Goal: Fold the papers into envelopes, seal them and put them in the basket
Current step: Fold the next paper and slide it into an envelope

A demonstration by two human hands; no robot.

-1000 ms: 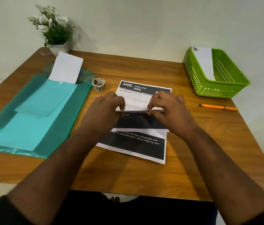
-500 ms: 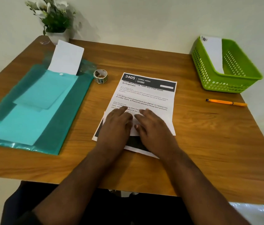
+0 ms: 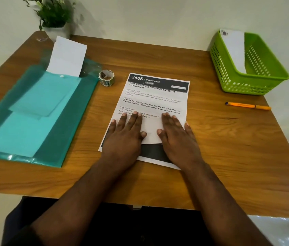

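1. Sheet [image 3: 155,102] lies mid-table, left of basket [image 3: 250,80]; its near flap is folded up.
2. Flap is pressed flat by left hand [image 3: 125,134] & right hand [image 3: 175,134], fingers straight, nothing gripped.
3. One envelope [image 3: 233,48] is seen in basket already.
4. Left, by judgement: more folds, sealing w/ tape [image 3: 106,78], binning.

Two hands [image 3: 124,137] [image 3: 175,137], one printed sheet [image 3: 157,100], one basket [image 3: 246,86], one envelope [image 3: 234,48], one tape roll [image 3: 106,78], one pen [image 3: 247,106], one folder [image 3: 65,132], one potted plant [image 3: 53,16].
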